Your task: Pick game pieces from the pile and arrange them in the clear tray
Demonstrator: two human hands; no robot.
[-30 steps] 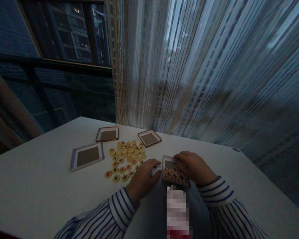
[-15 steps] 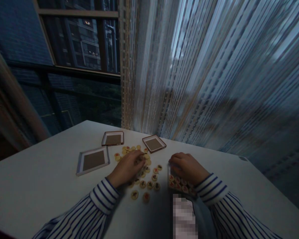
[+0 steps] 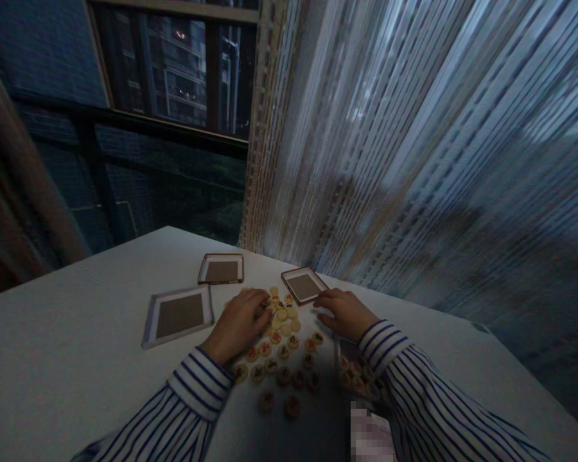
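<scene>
Several round wooden pieces (image 3: pixel 283 351) with red or dark characters lie spread over the middle of the white table. Some at the back show plain faces. My left hand (image 3: pixel 241 321) rests over the left part of the pile, fingers curled; whether it grips a piece is hidden. To the right of the pile, my right hand (image 3: pixel 344 312) hovers with thumb and fingers apart, nothing between them, near the back right tray. Below it stands an open box (image 3: pixel 338 359) with rows of red-marked pieces, partly covered by my right wrist and sleeve.
Two shallow trays, one at the back (image 3: pixel 221 269) and a larger one (image 3: pixel 180 316) at the left, sit beside the pile. Another tray (image 3: pixel 304 285) stands at the back right. A string curtain (image 3: pixel 366 160) hangs behind the table (image 3: pixel 77 333).
My right hand has left the box and moved left and up toward the back right tray, its fingers now spread. My left hand stays over the pile. The view has shifted slightly.
</scene>
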